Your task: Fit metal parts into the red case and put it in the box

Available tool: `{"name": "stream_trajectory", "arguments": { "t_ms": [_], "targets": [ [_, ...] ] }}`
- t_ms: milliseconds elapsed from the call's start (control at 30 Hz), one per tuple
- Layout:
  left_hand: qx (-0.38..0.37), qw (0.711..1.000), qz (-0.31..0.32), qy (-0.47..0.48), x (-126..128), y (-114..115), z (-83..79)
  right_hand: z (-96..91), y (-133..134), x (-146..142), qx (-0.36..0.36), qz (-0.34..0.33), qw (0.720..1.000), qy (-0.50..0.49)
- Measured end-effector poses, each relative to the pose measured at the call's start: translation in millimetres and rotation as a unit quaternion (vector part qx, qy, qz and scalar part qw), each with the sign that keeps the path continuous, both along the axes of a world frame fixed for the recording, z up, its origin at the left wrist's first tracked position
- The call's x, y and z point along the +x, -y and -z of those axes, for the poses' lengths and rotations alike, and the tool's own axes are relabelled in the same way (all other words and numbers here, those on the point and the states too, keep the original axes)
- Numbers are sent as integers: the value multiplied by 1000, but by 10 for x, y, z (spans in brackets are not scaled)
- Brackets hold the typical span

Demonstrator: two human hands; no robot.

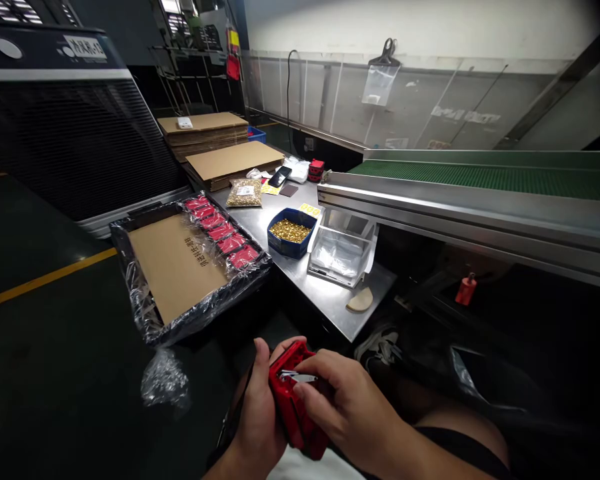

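Left hand (257, 407) clamped around red case (293, 407) held low near the lap, right hand (347, 407) fingers pinching small metal piece (297, 377) on top; risk of slipping if pinch loosens.

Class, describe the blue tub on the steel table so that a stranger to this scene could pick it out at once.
Start at the steel table beside the green conveyor belt. Near the table's middle, just left of a clear plastic tray, sits the blue tub. It is the only blue container on the table, heaped with small gold-coloured pieces.
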State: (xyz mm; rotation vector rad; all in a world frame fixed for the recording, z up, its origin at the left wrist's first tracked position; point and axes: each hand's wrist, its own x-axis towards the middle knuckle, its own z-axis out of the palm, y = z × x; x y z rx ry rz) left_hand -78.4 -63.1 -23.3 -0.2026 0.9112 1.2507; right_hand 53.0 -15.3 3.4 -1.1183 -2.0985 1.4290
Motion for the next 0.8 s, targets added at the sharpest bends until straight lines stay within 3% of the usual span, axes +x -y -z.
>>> {"name": "stream_trajectory", "arguments": {
  "t_ms": [333, 467, 600, 800],
  "targets": [
    [18, 999, 46, -22, 47, -18, -12, -3, 1, 34, 11, -5, 1000, -15],
    [11, 1000, 22, 4, 63, -21, 22, 1, -5, 87, 19, -5, 1000, -23],
    [8, 1000, 12, 28, 66, -29, 58, 7, -46, 165, 65, 2, 998, -6],
    [-7, 999, 13, 32, 72, -41, 42, 27, -53, 177, 135, -54, 989, -6]
  ]
}}
